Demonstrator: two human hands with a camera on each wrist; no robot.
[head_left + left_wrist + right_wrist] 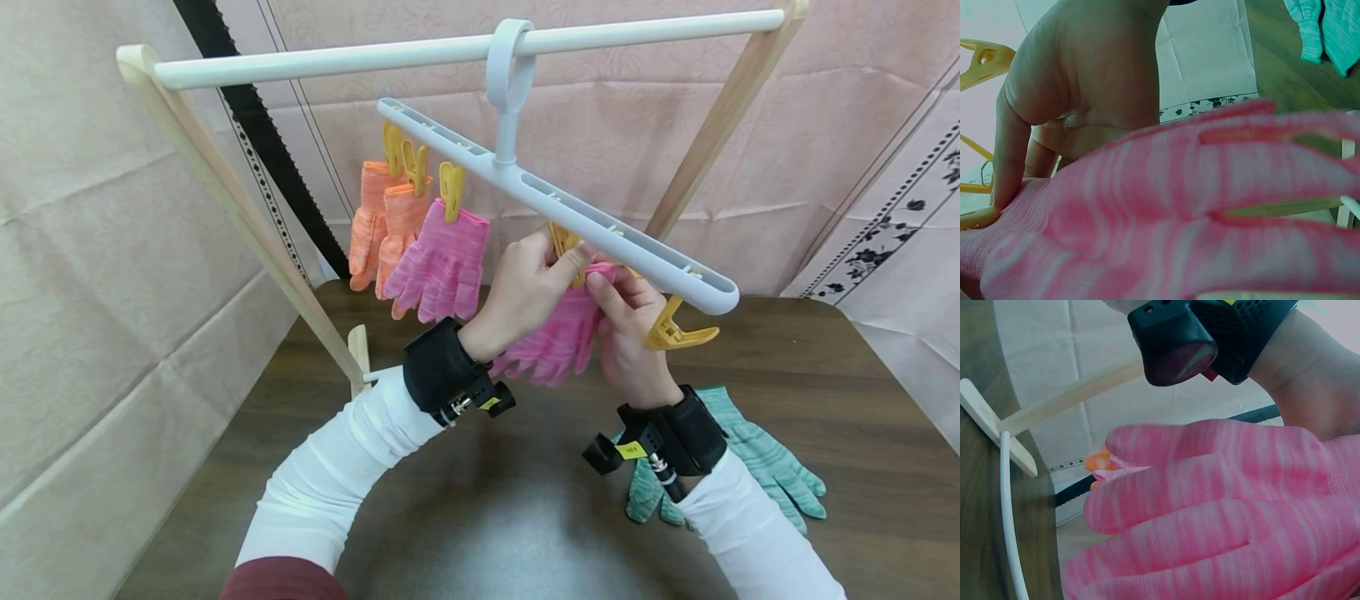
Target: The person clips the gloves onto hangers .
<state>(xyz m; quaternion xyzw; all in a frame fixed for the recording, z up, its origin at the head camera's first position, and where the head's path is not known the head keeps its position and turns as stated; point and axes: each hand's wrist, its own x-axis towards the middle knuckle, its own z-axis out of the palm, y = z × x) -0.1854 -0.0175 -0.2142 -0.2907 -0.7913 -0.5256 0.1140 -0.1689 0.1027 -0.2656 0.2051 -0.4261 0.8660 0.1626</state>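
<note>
Under the right half of a pale blue hanger (525,181), both hands meet at the cuff of a pink striped glove (551,342). My left hand (521,287) pinches a yellow clothespin (564,239) at that cuff, its thumb across the clip. With thumb and fingers, my right hand (630,333) pinches the cuff's right side; the left wrist view shows this right hand (1091,69) above the glove (1135,200). Beside the right hand hangs another yellow clothespin (675,327). The glove (1210,506) fills much of the right wrist view, its fingers pointing away from the cuff.
Two orange gloves (367,225) and a pink glove (442,262) hang from yellow clothespins on the hanger's left half. The hanger hooks over a white rod (322,60) on a wooden frame (240,217). Green gloves (765,458) lie on the brown table (480,533) beneath the right forearm.
</note>
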